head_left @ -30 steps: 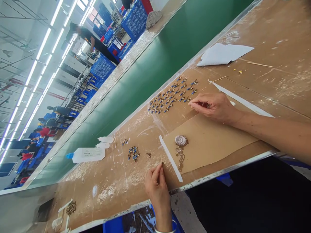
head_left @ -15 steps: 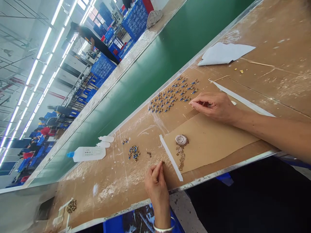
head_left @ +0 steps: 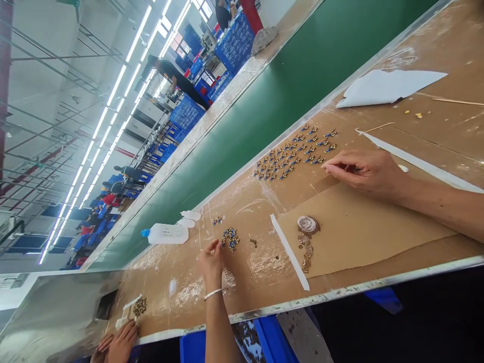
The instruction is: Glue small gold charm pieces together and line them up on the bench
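Observation:
My left hand (head_left: 212,259), with a bracelet on the wrist, reaches to the edge of a heap of small blue and gold pieces (head_left: 230,238). Its fingertips are pinched together beside the nearest one; what they hold, if anything, is too small to make out. Over the table on the right, my right hand (head_left: 365,169) has thumb and forefinger closed at the end of spaced rows of similar blue and gold pieces (head_left: 290,147). Anything in that pinch is hidden. Between the hands, a round lump with a whitish top (head_left: 308,225) sits on a cardboard sheet (head_left: 355,227), with wet brown drips below it.
Small brown discs (head_left: 253,243) lie near the heap. White bottles (head_left: 168,234) stand left of it, by the green belt (head_left: 242,126). White paper (head_left: 389,88) lies at the back right. Another person's hands (head_left: 123,340) are at lower left, near a gold pile (head_left: 139,306).
My left hand has moved left from beside the tape strip to the heap; a dark disc lies where its fingertips were. My right hand stays by the rows. Another person's hands have appeared at lower left.

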`<move>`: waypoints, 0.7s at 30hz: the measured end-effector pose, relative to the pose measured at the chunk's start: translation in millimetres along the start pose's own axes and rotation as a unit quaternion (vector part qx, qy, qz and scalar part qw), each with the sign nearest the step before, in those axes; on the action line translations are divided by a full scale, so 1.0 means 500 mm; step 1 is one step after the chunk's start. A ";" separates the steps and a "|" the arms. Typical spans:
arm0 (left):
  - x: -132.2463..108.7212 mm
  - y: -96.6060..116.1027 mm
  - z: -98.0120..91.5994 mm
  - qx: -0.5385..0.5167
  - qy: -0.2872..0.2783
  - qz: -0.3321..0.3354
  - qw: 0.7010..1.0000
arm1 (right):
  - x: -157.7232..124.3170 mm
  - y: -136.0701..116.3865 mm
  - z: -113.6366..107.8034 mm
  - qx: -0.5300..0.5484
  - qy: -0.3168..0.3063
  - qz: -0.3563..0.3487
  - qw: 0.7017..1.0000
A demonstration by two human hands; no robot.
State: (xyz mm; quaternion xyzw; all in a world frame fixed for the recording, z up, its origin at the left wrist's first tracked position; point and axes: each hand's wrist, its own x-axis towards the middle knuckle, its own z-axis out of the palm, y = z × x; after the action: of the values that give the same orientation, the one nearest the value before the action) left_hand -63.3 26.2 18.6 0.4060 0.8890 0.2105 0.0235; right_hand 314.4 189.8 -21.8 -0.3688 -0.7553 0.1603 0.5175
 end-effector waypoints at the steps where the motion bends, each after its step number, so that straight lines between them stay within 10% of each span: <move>1: 0.011 -0.004 0.002 0.010 -0.018 -0.008 1.000 | 0.000 -0.001 0.000 -0.001 0.000 0.001 1.000; 5: 0.029 -0.013 0.013 0.043 -0.069 -0.026 0.996 | 0.002 -0.002 0.001 -0.006 -0.002 -0.003 1.000; 12: 0.002 -0.012 0.024 0.017 0.012 0.018 1.000 | 0.000 0.003 0.005 -0.009 0.015 -0.025 1.000; 21: -0.128 0.071 0.011 -0.234 0.041 -0.006 0.971 | 0.004 0.004 0.008 0.032 0.009 -0.004 0.999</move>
State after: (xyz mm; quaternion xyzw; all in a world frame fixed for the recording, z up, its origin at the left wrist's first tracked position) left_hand 5.7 2.0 19.5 0.3749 0.8178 0.4287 0.0829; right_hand 311.1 193.1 -23.3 -0.3500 -0.7465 0.1788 0.5368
